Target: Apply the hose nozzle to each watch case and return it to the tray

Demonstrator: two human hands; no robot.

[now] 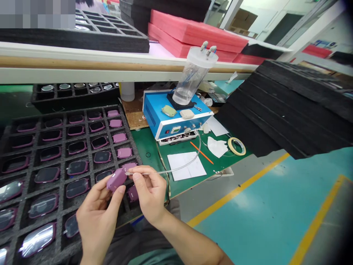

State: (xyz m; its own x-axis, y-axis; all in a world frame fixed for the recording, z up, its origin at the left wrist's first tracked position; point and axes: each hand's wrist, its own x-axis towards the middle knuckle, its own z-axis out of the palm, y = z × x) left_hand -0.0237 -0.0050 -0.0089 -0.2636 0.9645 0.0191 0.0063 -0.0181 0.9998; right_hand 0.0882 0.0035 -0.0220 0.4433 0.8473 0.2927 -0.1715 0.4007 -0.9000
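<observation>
The green desk (143,140) ran from the left of the frame to its centre, with a long white-edged shelf (91,75) crossing the upper part above it. A compartmented black foam tray (64,147) filled the lower left, its cells holding rows of purple-framed pieces, most with dark glossy screens; those in the right-hand column showed plain purple surfaces. A black foam stack (278,106) leaned at the right, and pink foam slabs (190,31) sat on the shelf at upper centre. Below them stood a blue bench unit (179,117), carrying a tilted clear cylinder (191,79) and two small cases, one olive (169,110) and one beige (187,113).

At lower centre, the left hand (96,206) gripped a purple watch case (117,179) between thumb and fingers, over the tray's right side. The right hand (150,191) pinched the end of a thin clear tube (176,169), its tip at the case's right edge; whether they touched could not be told. The tube curved back to the unit's front, passing over a white paper sheet (186,165). Right of the sheet lay a tape roll (243,147) and a slim orange stick (202,152).
</observation>
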